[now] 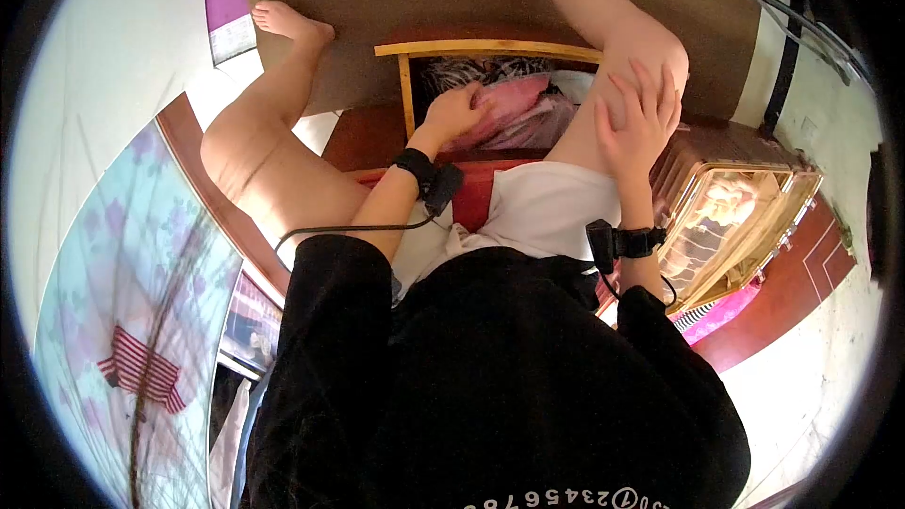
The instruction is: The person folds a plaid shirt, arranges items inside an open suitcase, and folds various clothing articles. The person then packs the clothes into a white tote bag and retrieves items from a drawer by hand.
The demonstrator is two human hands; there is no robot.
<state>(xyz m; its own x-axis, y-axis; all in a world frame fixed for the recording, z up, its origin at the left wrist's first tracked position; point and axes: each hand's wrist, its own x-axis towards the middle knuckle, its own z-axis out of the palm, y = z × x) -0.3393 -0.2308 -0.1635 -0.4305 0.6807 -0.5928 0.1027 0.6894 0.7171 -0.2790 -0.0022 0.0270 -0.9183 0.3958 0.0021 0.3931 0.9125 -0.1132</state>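
Observation:
My left hand point(455, 115) is over an open drawer point(407, 85) between my legs. Its fingers are closed on the edge of a pink item in clear plastic point(517, 99). Dark patterned fabric point(452, 73) lies behind that item in the drawer, and something white is on its right, partly hidden by my leg. My right hand point(641, 123) rests on my right leg near the knee, fingers spread and holding nothing. Each wrist wears a black strap with a small device and a cable.
An open-fronted case point(745, 226) with pale things inside stands at the right, beside a red-brown surface point(811, 269). A blue floral sheet point(85, 254) with a red-striped cloth point(146, 369) is on the left. Black cables point(792, 19) run along the upper right.

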